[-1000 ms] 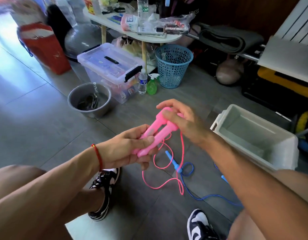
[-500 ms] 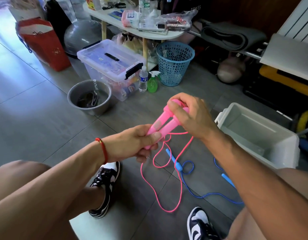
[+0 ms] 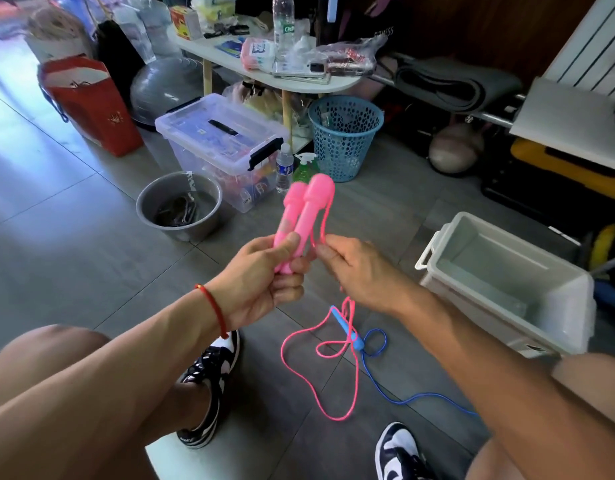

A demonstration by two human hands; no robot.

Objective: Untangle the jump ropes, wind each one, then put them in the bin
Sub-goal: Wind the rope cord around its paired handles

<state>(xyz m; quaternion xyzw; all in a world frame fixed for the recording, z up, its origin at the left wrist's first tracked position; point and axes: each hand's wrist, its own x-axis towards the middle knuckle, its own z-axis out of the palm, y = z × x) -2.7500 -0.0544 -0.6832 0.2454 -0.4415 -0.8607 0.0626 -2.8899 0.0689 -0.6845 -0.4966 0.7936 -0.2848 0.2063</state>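
Note:
My left hand [image 3: 264, 275] grips the lower ends of both pink jump rope handles [image 3: 304, 216], held side by side and pointing up. Just to their right, my right hand [image 3: 354, 268] pinches the pink cord [image 3: 325, 223] that runs down from the handle tops. The rest of the pink cord [image 3: 319, 382] hangs in loose loops to the floor. The blue jump rope [image 3: 396, 393] lies on the floor below my hands, one blue handle [image 3: 347, 329] under the pink loops. The grey bin [image 3: 500, 282] stands open on the floor at the right, nothing visible inside.
A metal bowl [image 3: 179, 206], a clear lidded storage box [image 3: 219, 140], two small bottles and a blue mesh basket [image 3: 344, 133] stand beyond my hands. A red bag [image 3: 91, 102] is far left. My knees and black-and-white shoes frame the floor below.
My right hand has left the handle tops and dropped beside them, now pinching the cord. The handles have swung more upright in my left hand, and the hanging loops have shifted.

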